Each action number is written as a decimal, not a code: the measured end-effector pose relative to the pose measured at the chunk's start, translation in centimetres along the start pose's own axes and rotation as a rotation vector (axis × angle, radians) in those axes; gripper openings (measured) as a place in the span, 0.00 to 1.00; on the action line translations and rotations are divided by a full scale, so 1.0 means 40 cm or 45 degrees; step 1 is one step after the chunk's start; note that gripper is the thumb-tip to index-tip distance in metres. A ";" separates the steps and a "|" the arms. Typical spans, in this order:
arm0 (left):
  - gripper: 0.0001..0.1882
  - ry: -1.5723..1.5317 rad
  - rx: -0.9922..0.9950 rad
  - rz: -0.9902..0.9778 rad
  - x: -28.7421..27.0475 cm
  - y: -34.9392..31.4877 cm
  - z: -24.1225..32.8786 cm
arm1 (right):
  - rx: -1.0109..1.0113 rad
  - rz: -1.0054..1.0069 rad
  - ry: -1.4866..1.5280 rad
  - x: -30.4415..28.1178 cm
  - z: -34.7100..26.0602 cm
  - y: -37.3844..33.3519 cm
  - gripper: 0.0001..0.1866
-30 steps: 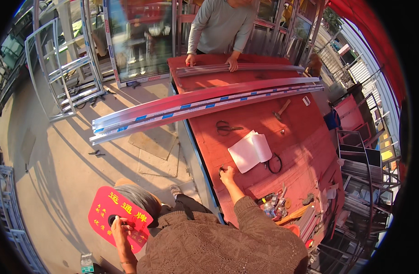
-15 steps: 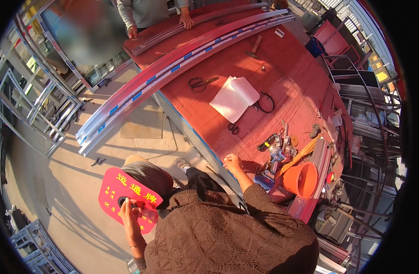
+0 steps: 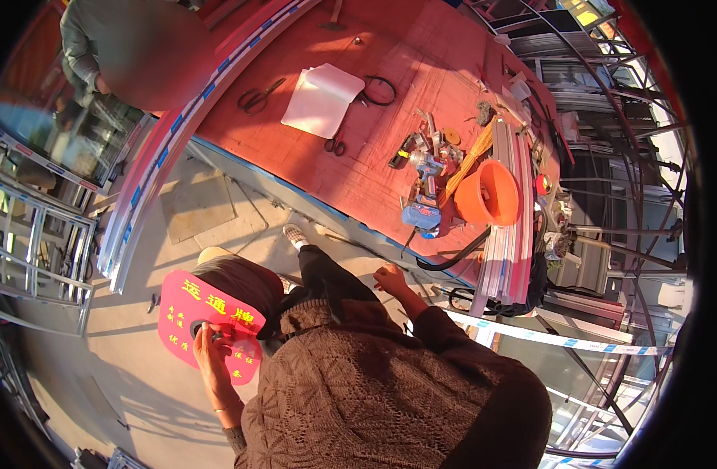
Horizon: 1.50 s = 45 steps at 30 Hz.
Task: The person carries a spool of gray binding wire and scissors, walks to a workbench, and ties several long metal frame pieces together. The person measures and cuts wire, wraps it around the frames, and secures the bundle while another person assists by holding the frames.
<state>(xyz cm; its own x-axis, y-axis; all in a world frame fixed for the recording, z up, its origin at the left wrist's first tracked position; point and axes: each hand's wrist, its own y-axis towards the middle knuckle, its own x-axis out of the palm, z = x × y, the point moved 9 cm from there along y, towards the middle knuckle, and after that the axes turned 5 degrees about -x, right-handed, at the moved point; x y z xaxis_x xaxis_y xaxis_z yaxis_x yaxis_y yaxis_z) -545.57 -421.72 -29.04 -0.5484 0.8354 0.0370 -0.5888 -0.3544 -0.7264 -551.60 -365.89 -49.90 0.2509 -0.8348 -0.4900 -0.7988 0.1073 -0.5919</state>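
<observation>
My left hand (image 3: 211,353) grips a flat red board with rounded corners (image 3: 188,295) and yellow lettering. Its fingers close around the dark round hole in the middle of the board. Something dark grey, partly hidden, lies behind the board's upper edge. Off the table's near edge is my right hand (image 3: 391,280), its fingers curled together; whatever is in them, if anything, is too small to make out. On the red table (image 3: 241,148) lie white paper sheets (image 3: 319,102), large scissors (image 3: 258,97), small scissors (image 3: 335,146) and a blue cordless drill (image 3: 422,209).
An orange bucket (image 3: 487,193) lies tipped beside a straw brush (image 3: 469,160) and metal profiles (image 3: 508,258). Long profiles with blue-and-white tape (image 3: 151,168) jut past the table's left end. Another person (image 3: 81,47) stands at upper left. Metal frames (image 3: 38,242) stand left.
My view has turned right, so the table appears higher and further left. My right hand has drawn away from the table edge. My left hand still holds the red board.
</observation>
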 end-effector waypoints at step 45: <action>0.17 -0.477 0.010 0.495 0.213 -0.113 -0.099 | 0.222 0.515 -0.846 -0.675 -0.230 0.478 0.28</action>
<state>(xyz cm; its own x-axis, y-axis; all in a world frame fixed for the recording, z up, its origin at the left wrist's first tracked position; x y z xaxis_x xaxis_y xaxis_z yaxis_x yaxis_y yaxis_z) -545.22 -411.34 -28.16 -0.9001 0.4355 0.0097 -0.3038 -0.6117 -0.7304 -578.70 -346.26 -42.09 0.2773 -0.2227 -0.9346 -0.8142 0.4619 -0.3516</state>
